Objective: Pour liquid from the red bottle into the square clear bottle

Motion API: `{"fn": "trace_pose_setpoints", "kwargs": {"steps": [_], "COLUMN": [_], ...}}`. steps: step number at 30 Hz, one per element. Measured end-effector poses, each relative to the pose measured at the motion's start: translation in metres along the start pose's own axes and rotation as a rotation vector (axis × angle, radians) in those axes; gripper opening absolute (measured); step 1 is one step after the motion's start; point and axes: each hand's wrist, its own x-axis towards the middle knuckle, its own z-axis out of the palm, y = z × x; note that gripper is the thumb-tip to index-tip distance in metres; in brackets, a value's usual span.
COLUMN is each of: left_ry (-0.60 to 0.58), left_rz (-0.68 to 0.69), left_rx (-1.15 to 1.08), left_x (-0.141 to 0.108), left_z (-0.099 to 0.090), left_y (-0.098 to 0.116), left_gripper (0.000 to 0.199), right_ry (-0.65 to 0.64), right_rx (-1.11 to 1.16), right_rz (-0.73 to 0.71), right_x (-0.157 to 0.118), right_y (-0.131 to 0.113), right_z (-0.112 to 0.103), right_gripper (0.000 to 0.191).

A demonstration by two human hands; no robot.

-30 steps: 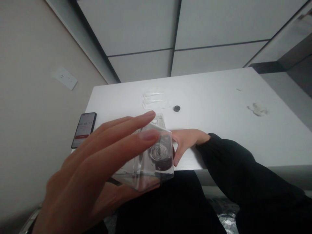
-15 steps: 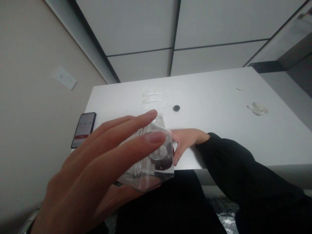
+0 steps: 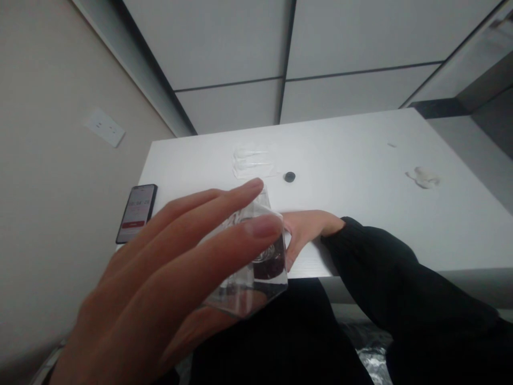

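Observation:
My left hand (image 3: 172, 267) is large in the foreground, closed on a clear, faceted plastic box (image 3: 276, 280). Its fingers lie over the upper side, and its thumb passes underneath. Through the clear walls I see dark and ring-like shapes, though I cannot tell whether they are inside or behind. Just right of the box, my right hand (image 3: 310, 230) rests low over the front of the white table. Its thumb and fingers curve around toward the box's far side, where the fingertips and whatever they grip are hidden. Another clear piece (image 3: 263, 199) shows partly behind the box.
Beyond the hands, a clear moulded plastic piece (image 3: 254, 162) and a small dark round cap (image 3: 289, 177) lie on the white table (image 3: 344, 160). A phone (image 3: 137, 214) sits at the left edge. Crumpled pale scrap (image 3: 424, 177) lies to the right. Wall and cabinet panels border the table.
My left hand and the clear box have shifted slightly to the right, and the fingers cover a little more of it. My right hand stays almost where it was.

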Motion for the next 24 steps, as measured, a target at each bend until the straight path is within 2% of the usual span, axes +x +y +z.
{"fn": "trace_pose_setpoints", "kwargs": {"steps": [3,10,14,18,22,24], "left_ry": [-0.104,-0.102,-0.081,-0.098,-0.127,-0.121], "left_rz": [0.19,0.2,0.146,0.172,0.229,0.222], "left_rx": [0.006,0.015,0.007,0.044,0.05,0.045], "left_x": [-0.001,-0.0001,-0.0001,0.0007,0.0024,0.0024], "left_z": [-0.0014,0.0004,0.0005,-0.0013,-0.0009,0.0003], "left_y": [-0.0016,0.0024,0.0039,0.0048,0.0055,0.0055], "left_gripper": [0.075,0.085,0.085,0.09,0.093,0.091], "right_ry": [-0.021,-0.034,-0.047,-0.058,-0.081,-0.048], "right_rx": [0.012,0.016,-0.015,0.005,0.024,-0.015], "right_rz": [0.016,0.0,0.04,0.034,0.007,0.014], "right_x": [0.0001,0.0013,0.0004,-0.0002,0.0012,0.002], "right_y": [0.0006,0.0015,-0.0024,-0.0023,0.0023,0.0048], "right_z": [-0.0004,-0.0012,-0.0025,-0.0043,-0.0028,-0.0005], "right_gripper": [0.058,0.048,0.069,0.097,0.102,0.099]}}
